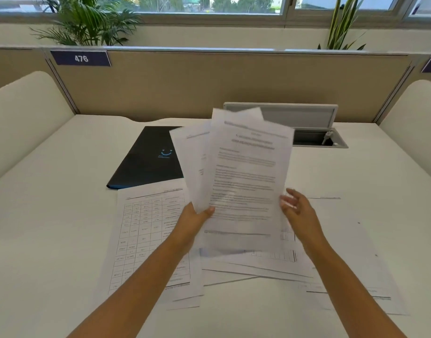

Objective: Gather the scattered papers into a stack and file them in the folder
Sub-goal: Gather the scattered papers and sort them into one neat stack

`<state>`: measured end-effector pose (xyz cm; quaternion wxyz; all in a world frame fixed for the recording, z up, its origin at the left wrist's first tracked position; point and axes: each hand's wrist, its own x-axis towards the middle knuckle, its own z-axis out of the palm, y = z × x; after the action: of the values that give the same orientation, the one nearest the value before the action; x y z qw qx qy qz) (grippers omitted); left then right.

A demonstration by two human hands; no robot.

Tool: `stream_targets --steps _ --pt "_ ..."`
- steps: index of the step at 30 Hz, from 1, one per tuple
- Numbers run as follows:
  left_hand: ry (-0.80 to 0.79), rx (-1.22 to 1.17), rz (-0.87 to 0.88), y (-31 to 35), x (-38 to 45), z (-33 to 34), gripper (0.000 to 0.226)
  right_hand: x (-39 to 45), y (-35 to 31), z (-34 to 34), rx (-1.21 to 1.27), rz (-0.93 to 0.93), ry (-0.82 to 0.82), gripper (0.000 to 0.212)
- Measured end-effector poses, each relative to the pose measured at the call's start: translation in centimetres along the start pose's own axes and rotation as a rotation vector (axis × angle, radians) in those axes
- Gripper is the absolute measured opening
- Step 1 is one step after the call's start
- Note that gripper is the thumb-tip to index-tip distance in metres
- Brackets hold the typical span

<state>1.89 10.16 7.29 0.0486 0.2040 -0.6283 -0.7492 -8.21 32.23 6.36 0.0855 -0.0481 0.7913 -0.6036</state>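
Here, papers [243, 172] in left grip [192, 223], folder [148, 159] behind

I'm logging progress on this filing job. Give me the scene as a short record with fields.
left hand: grips the lower left edge of a fanned bunch of sheets
held sheets: lifted above the desk, blurred, not squared up
right hand: open, fingers spread, at the bunch's right edge
loose papers: several lying flat and overlapping on the desk
folder: dark, closed, flat behind the papers
desk: white
filed: none yet
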Motion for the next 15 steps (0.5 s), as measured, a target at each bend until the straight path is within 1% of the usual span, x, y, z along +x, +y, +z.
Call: stream_targets --steps 3,7,9,12,15 --pt "-0.030 0.007 0.078 2.2 -0.1 0.1 0.026 0.2 -2.1 -0.3 0.046 -0.066 0.069 0.047" --pt "0.016 0.102 0.159 4.4 -0.2 0.1 0.028 -0.3 -4.3 -0.8 0.065 -0.205 0.121 0.047" --pt "0.018 0.131 0.170 5.0 -0.2 0.0 0.030 -0.6 -5.1 -1.2 0.116 -0.238 0.106 0.043" --pt "0.014 0.169 0.179 5.3 -0.4 -0.1 0.031 -0.9 -5.5 -1.5 0.225 -0.266 0.027 0.032" --pt "0.027 0.206 0.179 5.1 -0.6 0.2 0.034 -1.1 -5.4 -1.4 0.266 -0.275 -0.011 0.028"
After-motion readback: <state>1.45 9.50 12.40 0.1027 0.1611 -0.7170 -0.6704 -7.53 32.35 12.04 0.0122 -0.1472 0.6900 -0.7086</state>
